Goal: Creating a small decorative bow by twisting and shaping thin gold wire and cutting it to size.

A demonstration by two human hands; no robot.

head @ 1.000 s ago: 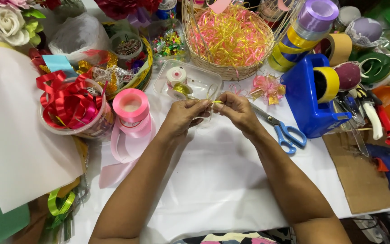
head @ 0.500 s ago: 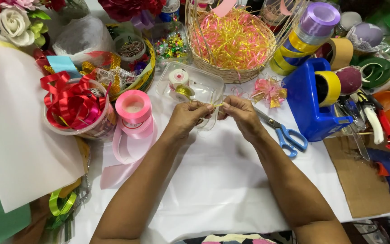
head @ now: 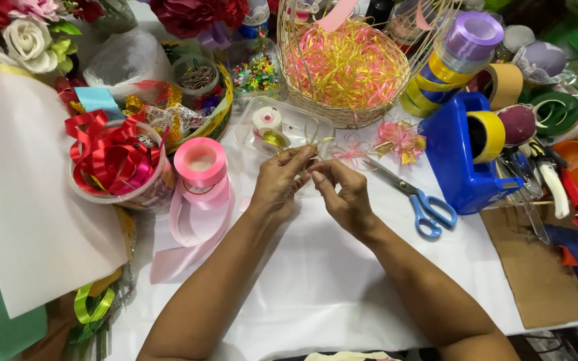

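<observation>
— What is different from a moment back?

— Very little in the hands themselves. The left hand (head: 281,182) and the right hand (head: 341,194) remain together over the white surface (head: 316,281), fingertips meeting just in front of the clear plastic tray (head: 316,127). Compared with half a second ago they sit a touch nearer the tray, and the thin gold ribbon strand (head: 317,142) now stands up a little above the fingers.

— So the grip is closed?

— Yes, on both sides. The left thumb and forefinger are pinched on the strand, and the right fingertips are pressed against the same spot. The strand is so fine that I cannot tell whether it is looped or knotted there.

— What does that say about the work?

— My reading is that the fine twisting or tying of that strand goes on, not finished: nothing has been laid down, and the blue-handled scissors (head: 417,195) lie untouched just right of the right hand.

— And around them?

— The pink ribbon roll (head: 200,162) stands to the left with its tail trailing over the surface, the small pink and gold bow (head: 401,139) lies beyond the scissors, and the wicker basket (head: 352,115) of pink and yellow shreds sits behind the tray.
</observation>
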